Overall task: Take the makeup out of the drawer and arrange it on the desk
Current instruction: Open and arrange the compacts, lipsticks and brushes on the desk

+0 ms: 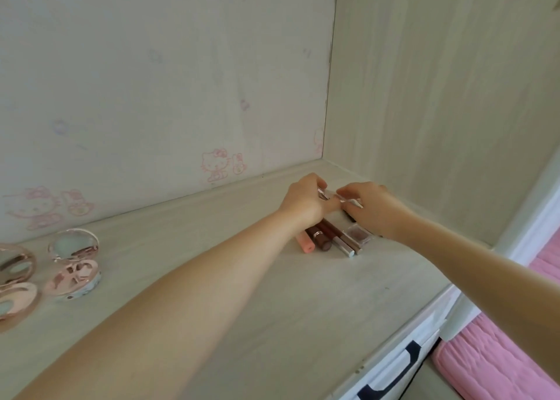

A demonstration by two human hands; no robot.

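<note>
Both hands reach to the far right corner of the pale wooden desk (pixel 272 308). My left hand (pixel 306 201) and my right hand (pixel 371 208) pinch a small clear, silvery makeup piece (pixel 333 196) between their fingertips, just above the desk. Right below the hands lies a row of makeup: a pink tube (pixel 304 243), a brown lipstick (pixel 320 239), a brown lip gloss with a silver cap (pixel 341 239) and a small clear case of brown powder (pixel 359 234). The hands hide the far ends of these items.
Two open rose-gold compacts (pixel 74 263) (pixel 15 284) with mirrors sit at the desk's left. A cartoon-cat wall (pixel 151 96) backs the desk and a side panel (pixel 439 112) closes it on the right. A white drawer front with a dark handle (pixel 403 366) and pink bedding (pixel 497 360) lie lower right.
</note>
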